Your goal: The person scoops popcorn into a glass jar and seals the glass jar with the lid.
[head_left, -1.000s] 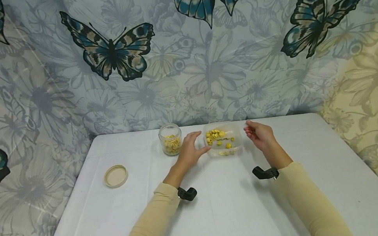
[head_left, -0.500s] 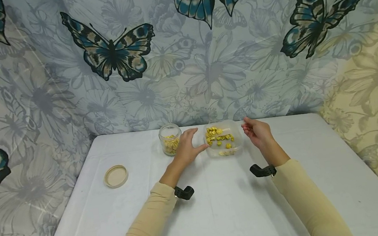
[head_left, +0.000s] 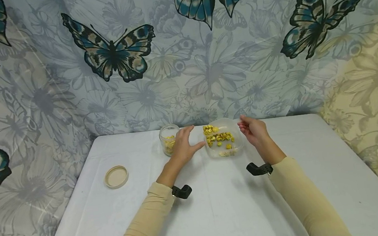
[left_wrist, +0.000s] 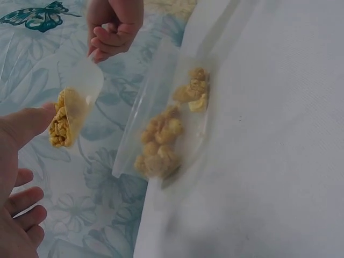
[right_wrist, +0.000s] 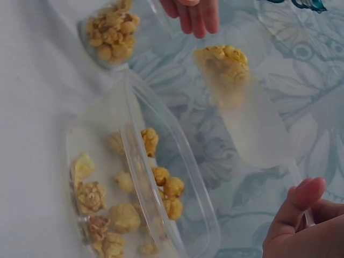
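My right hand (head_left: 255, 130) grips the handle of a clear plastic scoop (right_wrist: 258, 131). Popcorn (right_wrist: 228, 62) heaps its far end, which points toward my left hand. The scoop is held above a clear plastic container (right_wrist: 207, 217) with more yellow popcorn (head_left: 221, 138) in it. My left hand (head_left: 182, 146) is spread, thumb and fingers apart, between the container and a glass jar (head_left: 168, 146). The jar is partly filled with popcorn, and this hand covers part of it in the head view. In the right wrist view the left fingertips are apart from the scoop.
A round pale lid (head_left: 116, 177) lies on the white-covered table (head_left: 219, 216) to the left of the jar. Behind the table's far edge hangs a cloth backdrop (head_left: 211, 68) with butterflies and flowers. Each wrist wears a black camera band (head_left: 259, 168).
The loaded scoop has risen from the container and shifted slightly left with my right hand. My left hand has drawn left and away from the container, closer to the jar.
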Demonstrator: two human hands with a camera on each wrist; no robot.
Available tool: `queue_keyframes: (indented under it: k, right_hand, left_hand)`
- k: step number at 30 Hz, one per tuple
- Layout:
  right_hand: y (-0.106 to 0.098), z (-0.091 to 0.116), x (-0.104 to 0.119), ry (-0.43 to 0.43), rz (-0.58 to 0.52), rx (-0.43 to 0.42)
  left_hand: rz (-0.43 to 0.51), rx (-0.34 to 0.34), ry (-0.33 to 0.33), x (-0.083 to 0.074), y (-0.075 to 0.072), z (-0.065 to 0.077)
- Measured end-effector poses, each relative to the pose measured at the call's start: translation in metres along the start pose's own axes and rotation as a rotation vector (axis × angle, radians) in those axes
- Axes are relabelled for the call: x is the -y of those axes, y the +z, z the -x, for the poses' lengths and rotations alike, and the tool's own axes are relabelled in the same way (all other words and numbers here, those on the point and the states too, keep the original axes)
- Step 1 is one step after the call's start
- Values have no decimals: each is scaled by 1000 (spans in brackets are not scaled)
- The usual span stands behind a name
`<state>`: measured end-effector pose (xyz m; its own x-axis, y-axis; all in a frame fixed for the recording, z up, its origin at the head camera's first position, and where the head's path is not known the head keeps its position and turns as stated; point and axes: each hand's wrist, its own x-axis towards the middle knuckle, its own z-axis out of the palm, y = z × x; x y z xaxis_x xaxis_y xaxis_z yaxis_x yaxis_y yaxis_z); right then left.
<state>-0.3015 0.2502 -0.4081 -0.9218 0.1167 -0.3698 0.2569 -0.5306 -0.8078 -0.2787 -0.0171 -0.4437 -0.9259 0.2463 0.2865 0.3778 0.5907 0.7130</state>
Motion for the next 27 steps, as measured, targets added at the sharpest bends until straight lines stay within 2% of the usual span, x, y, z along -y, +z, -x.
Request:
queue_keyframes:
  k: [10, 18, 27]
  right_hand:
    - [11, -2, 0, -7, -19, -8]
    - [19, -2, -3, 0, -18, -8]
    - [28, -5, -6, 2, -19, -3]
  left_hand:
    - [-18, -54, 29, -2, -9, 0]
    - [-17, -81, -8, 1, -16, 0]
    - [-69, -130, -33, 5, -24, -1]
